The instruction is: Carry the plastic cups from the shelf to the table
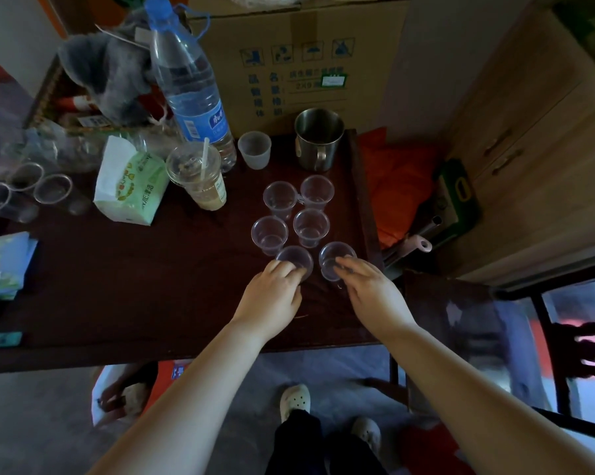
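Dark wooden table (pixel 152 269): carrying the clear cups toward its right side, with a water bottle (pixel 190 84), a steel mug (pixel 318 138) and a lidded drink (pixel 196 176) standing farther back.
Left hand (pixel 272 293): curling its fingers over the near-left cup (pixel 294 258), gripping it at the rim.
Right hand (pixel 368 289): pinching the near-right cup (pixel 335 257) by its near wall with the fingertips.
Four cups behind (pixel 311 228): standing upright in two close rows, just beyond the two being held.
Look of the cups: showing small, clear, thin-walled and empty, faintly violet in this light.
Seating: both held cups appearing to lean slightly toward the hands; being fully set down or not, hard to tell.
Tipping risk: likely being light enough to topple if the fingers drag while letting go, then knocking into the rows behind.
Edge risk: near-right cup sitting near the table's right edge, a sideways nudge possibly sending it off.
Crushing risk: squeezing hard probably buckling the thin walls.
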Demonstrator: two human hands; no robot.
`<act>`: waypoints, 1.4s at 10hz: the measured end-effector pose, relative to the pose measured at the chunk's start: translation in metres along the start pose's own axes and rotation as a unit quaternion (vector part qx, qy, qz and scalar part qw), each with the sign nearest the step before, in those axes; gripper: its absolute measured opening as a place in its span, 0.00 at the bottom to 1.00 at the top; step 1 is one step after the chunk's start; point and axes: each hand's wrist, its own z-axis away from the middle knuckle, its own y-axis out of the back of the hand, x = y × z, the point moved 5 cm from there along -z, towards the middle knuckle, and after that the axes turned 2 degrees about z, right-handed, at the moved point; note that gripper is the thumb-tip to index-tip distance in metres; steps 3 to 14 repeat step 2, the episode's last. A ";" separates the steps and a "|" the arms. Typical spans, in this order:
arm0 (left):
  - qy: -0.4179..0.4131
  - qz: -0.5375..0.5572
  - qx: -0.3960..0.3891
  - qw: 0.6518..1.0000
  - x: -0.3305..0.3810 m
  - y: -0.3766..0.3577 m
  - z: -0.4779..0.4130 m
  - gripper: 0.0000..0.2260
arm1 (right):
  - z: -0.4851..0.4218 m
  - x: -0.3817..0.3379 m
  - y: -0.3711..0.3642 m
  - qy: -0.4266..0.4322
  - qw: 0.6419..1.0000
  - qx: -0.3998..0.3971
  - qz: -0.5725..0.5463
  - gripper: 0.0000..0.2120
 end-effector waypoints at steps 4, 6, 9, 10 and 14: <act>-0.024 -0.009 0.034 0.999 0.007 0.017 0.005 0.15 | 0.005 -0.010 0.014 0.005 0.999 0.042 0.009 0.15; -0.024 -0.009 0.034 0.999 0.007 0.017 0.005 0.15 | 0.005 -0.010 0.014 0.005 0.999 0.042 0.009 0.15; -0.024 -0.009 0.034 0.999 0.007 0.017 0.005 0.15 | 0.005 -0.010 0.014 0.005 0.999 0.042 0.009 0.15; -0.024 -0.009 0.034 0.999 0.007 0.017 0.005 0.15 | 0.005 -0.010 0.014 0.005 0.999 0.042 0.009 0.15; -0.024 -0.009 0.034 0.999 0.007 0.017 0.005 0.15 | 0.005 -0.010 0.014 0.005 0.999 0.042 0.009 0.15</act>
